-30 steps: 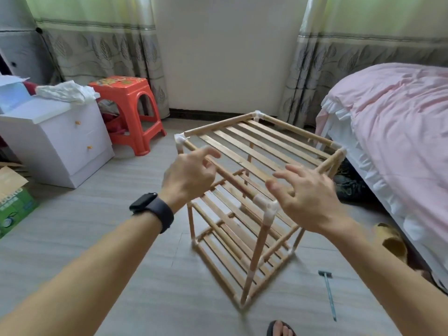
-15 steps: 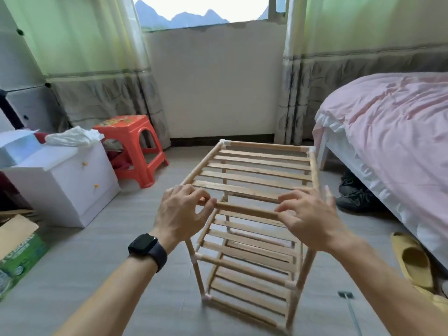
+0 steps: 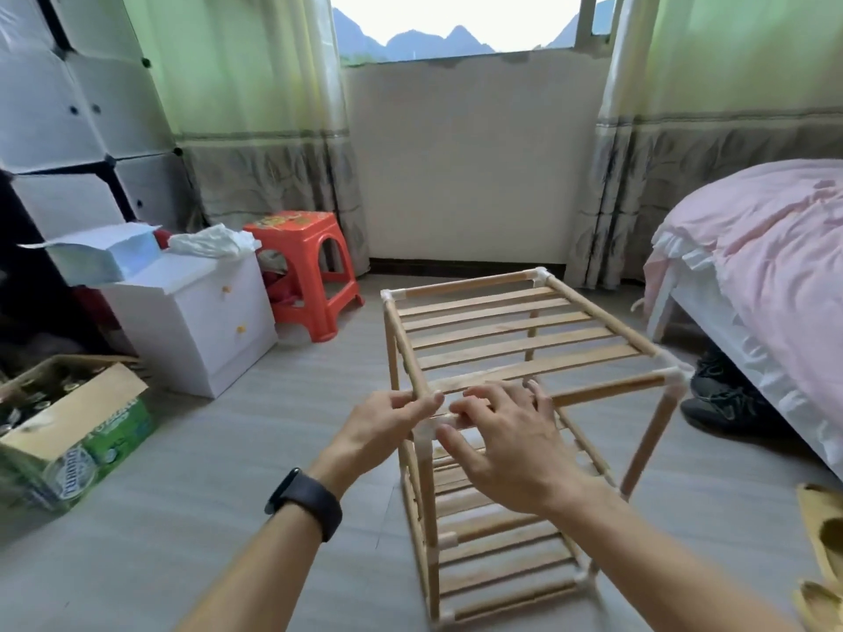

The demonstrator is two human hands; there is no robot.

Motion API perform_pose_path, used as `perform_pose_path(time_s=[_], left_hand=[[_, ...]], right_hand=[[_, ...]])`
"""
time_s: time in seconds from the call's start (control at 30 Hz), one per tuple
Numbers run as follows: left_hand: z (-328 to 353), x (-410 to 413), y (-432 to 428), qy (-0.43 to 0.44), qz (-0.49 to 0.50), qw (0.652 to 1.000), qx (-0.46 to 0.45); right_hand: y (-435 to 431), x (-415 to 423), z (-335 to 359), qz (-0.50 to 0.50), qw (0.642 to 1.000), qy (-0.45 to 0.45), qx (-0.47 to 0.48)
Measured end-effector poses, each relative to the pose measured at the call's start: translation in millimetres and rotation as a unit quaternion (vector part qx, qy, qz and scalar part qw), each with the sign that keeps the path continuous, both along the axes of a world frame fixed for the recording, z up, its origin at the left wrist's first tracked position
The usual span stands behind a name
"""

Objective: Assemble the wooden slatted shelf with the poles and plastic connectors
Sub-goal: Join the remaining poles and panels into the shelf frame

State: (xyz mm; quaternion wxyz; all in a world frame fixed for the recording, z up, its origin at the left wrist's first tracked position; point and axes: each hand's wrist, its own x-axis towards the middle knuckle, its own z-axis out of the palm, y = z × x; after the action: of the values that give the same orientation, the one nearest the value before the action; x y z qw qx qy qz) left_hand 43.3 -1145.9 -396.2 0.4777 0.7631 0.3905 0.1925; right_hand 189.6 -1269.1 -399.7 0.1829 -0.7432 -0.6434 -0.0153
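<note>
At the shelf's [image 3: 515,339] near-left plastic connector [image 3: 425,431]: left hand [image 3: 387,424] pinches the side pole [image 3: 406,353], right hand [image 3: 506,442] has its grip wrapped over the front pole [image 3: 606,390]. Best pushed squarely home, frame steadied.

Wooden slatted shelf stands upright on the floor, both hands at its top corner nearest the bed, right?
No. In the head view the wooden slatted shelf stands upright, but the left hand and right hand are at its near-left top corner, far from the pink bed.
</note>
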Motion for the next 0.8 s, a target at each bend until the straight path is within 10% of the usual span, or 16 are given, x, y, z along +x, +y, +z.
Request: perform_pose_path(time_s=[0.23, 0.8], left_hand=[[4, 10, -2, 0.045, 0.037, 0.995, 0.079], [23, 17, -7, -0.007, 0.019, 0.989, -0.144]], right_hand=[[21, -7, -17, 0.001, 0.994, -0.042, 0.101], [14, 11, -27, -0.009, 0.988, -0.048, 0.147]])
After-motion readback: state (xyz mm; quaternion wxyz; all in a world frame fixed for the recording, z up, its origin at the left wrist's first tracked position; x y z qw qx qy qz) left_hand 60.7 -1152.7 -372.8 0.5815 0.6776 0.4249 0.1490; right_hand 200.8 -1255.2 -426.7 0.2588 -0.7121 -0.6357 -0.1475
